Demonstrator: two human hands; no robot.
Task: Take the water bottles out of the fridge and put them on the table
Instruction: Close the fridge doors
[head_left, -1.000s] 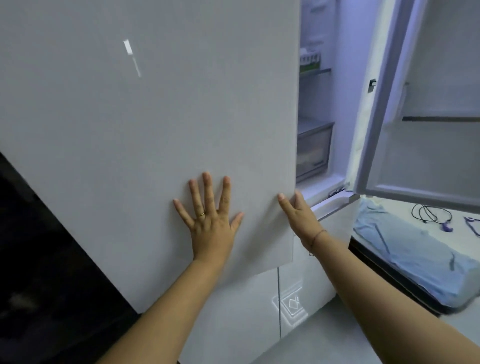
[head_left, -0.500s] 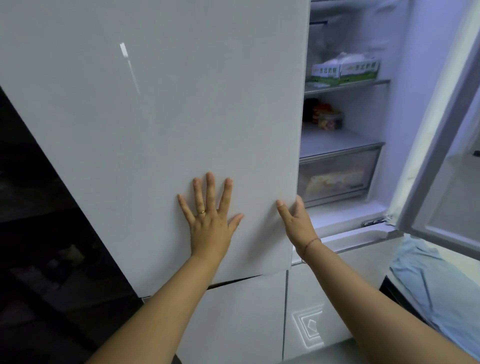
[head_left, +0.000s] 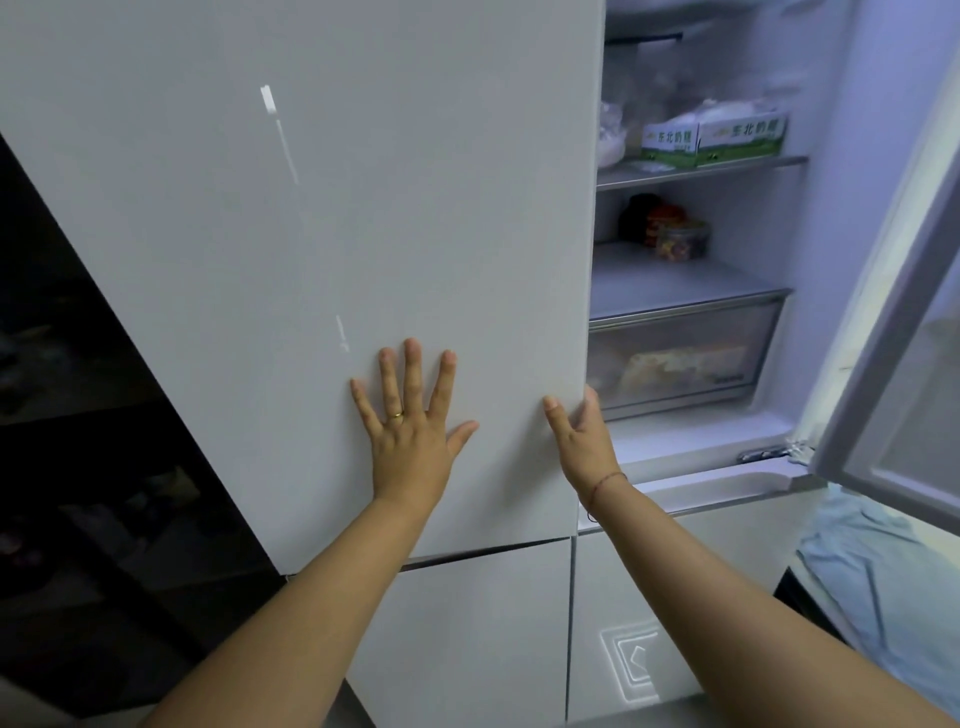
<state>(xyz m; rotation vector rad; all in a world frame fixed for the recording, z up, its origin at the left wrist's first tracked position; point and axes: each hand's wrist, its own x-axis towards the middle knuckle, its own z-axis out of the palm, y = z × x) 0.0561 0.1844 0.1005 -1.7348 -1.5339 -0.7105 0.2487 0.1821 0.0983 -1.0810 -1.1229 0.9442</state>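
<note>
The fridge's white left door (head_left: 311, 234) fills most of the view and hides the left half of the inside. My left hand (head_left: 410, 431) lies flat on it with fingers spread, holding nothing. My right hand (head_left: 582, 436) grips that door's right edge, thumb on the front and fingers hooked behind it. The right door (head_left: 909, 389) stands swung open. No water bottle shows in the lit part of the fridge that I can see.
Inside, two green-and-white boxes (head_left: 711, 137) sit on the upper shelf, jars (head_left: 680, 241) on the shelf below, and a clear drawer (head_left: 680, 364) lies under those. White lower drawers (head_left: 467, 634) are shut. A blue cloth (head_left: 872, 571) lies at the right. Dark shelving (head_left: 78, 467) is at the left.
My view has swung towards the fridge, so more of the lit shelves shows. My right hand's fingers have slipped behind the left door's edge. My left hand stays flat on the door.
</note>
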